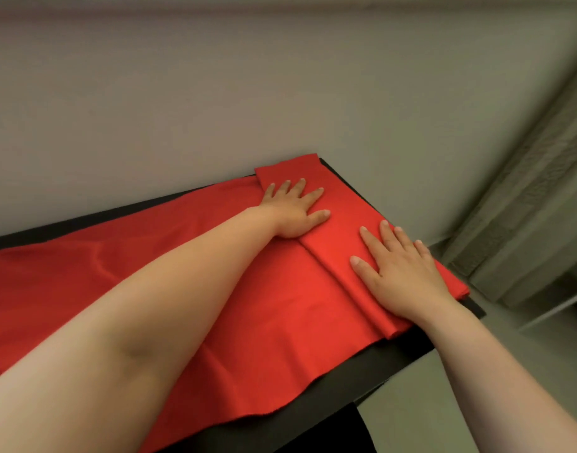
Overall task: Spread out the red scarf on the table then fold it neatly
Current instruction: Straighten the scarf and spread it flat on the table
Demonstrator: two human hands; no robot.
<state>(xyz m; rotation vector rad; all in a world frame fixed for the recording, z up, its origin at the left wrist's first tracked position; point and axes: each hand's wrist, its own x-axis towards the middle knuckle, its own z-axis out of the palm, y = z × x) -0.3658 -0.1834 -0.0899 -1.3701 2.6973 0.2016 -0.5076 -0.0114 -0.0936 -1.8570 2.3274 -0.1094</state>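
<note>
Left forearm (133, 305) lies over the smooth red fabric scarf (280, 305); left hand (293, 207) and right hand (401, 266), fingers straight, flatten its folded end. Uneven pressure could skew that fold.

My left forearm (149, 305) hides a strip of the flat red fabric scarf (297, 305), which runs past the picture's left edge.

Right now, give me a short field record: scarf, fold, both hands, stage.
scarf: red scarf lies spread along the black table
fold: its right end is doubled over into a folded band
left hand: flat, fingers spread, pressing the far part of the band
right hand: flat, pressing the near part of the band
stage: spreading done, folding begun
</note>
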